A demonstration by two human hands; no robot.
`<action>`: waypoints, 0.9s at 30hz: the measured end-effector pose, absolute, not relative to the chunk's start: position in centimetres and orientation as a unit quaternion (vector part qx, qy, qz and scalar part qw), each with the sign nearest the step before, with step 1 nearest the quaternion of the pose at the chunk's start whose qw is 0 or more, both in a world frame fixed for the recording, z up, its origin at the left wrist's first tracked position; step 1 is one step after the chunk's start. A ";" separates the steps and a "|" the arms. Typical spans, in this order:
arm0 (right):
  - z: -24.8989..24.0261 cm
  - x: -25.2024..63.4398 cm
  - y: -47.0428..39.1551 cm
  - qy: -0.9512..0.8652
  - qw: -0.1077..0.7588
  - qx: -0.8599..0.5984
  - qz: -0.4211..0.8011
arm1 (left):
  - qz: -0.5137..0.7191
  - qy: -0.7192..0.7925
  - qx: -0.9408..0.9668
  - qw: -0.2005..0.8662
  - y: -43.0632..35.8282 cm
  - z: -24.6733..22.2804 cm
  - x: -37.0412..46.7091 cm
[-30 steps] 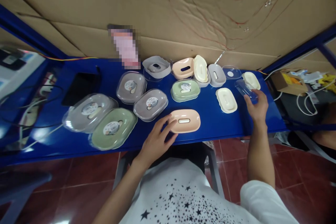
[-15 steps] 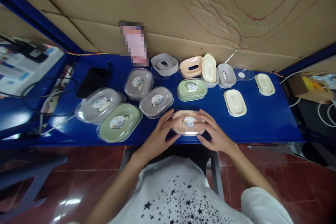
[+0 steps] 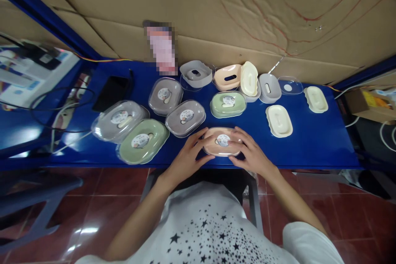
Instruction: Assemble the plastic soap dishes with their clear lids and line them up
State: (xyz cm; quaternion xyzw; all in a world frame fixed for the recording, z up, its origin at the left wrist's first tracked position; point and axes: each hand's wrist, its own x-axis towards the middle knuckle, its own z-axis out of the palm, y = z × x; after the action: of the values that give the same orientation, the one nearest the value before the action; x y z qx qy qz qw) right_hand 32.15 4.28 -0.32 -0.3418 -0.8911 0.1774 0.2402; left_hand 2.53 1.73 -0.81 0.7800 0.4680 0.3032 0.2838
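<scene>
A peach-coloured box with a clear lid and a round label (image 3: 218,148) lies at the table's front edge. My left hand (image 3: 192,153) grips its left end, fingers on the lid and thumb at the front edge. On its right end my right hand (image 3: 250,152) has the same hold. Just behind sits a lidded green box (image 3: 229,111). Left of my hands are a lidded grey box (image 3: 176,124), another grey one (image 3: 167,103), a larger grey one (image 3: 108,126) and a lidded green box (image 3: 154,146). To the right lies a cream tray piece (image 3: 279,121).
Along the back of the blue table (image 3: 315,144) stand an open grey box (image 3: 198,75), a peach box (image 3: 224,78), a cream piece (image 3: 249,78), another grey box (image 3: 270,90) and a clear lid (image 3: 295,86). A black phone (image 3: 111,93) lies left.
The view has shifted slightly. Both hands stay on the peach box, with the thumbs a little further in along its front edge.
</scene>
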 end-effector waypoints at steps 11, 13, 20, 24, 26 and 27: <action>-0.1 39.4 5.2 -0.746 0.210 -0.630 -0.049 | 0.413 0.575 0.706 0.033 -1.2 -2.0 5.0; 0.4 40.1 5.1 -0.746 0.192 -0.637 -0.043 | 0.407 0.583 0.703 -0.007 -0.8 -2.1 5.5; 4.3 44.4 15.2 -0.698 0.230 -0.673 -0.079 | 0.356 0.612 0.704 -0.052 1.7 -2.4 6.7; 3.7 47.0 22.3 -0.686 0.217 -0.695 -0.012 | 0.357 0.612 0.704 -0.046 1.3 -2.5 6.6; 3.2 47.7 23.4 -0.674 0.247 -0.696 0.013 | 0.353 0.610 0.708 -0.047 0.9 -2.4 6.4; 3.2 48.0 23.2 -0.667 0.277 -0.691 0.012 | 0.350 0.609 0.709 -0.050 0.8 -2.3 6.2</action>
State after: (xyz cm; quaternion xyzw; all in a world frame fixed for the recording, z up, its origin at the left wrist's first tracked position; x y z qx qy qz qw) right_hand 47.99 23.20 3.17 -0.6914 -0.6672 0.0117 0.2769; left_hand 6.22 0.75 -2.26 0.7094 0.6095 0.3503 -0.0500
